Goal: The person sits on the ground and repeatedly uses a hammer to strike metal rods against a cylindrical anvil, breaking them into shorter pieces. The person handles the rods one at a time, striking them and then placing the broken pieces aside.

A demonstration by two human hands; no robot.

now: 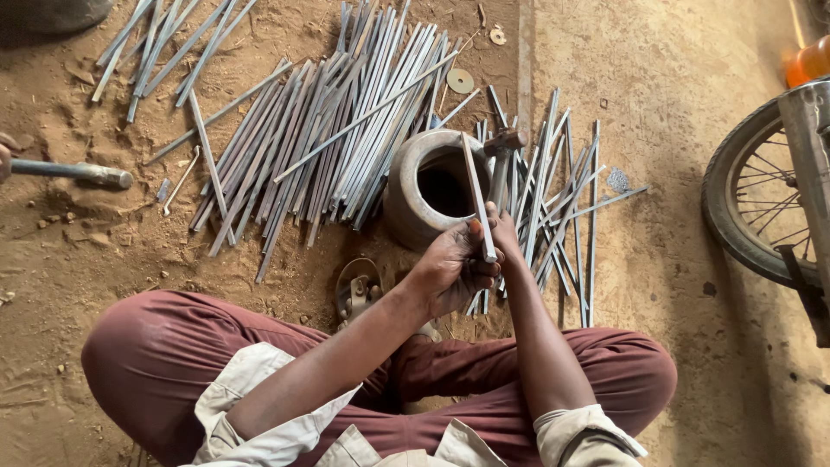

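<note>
Near the middle of the frame, just below centre, my left hand point(450, 272) is closed around a thin grey metal strip point(478, 197), fingers curled over its lower end so that the strip slants up and to the left, its upper end over the mouth of the heavy round metal block with a hole point(411, 195). Just right of it, my right hand point(504, 242) grips the handle of a hammer point(504, 151), whose head sits over the block's right rim, near the strip's top. Across the upper middle of the frame lies a big pile of metal strips point(346, 130) on the sandy ground point(674, 104), touching the block's left side; a smaller heap point(562, 207) fans out to the block's right. At the left edge, another person's hand point(5, 157) holds a metal rod point(73, 172). On the right edge stands a spoked wheel point(761, 203). My crossed legs in maroon trousers point(156, 355) fill the bottom.
</note>
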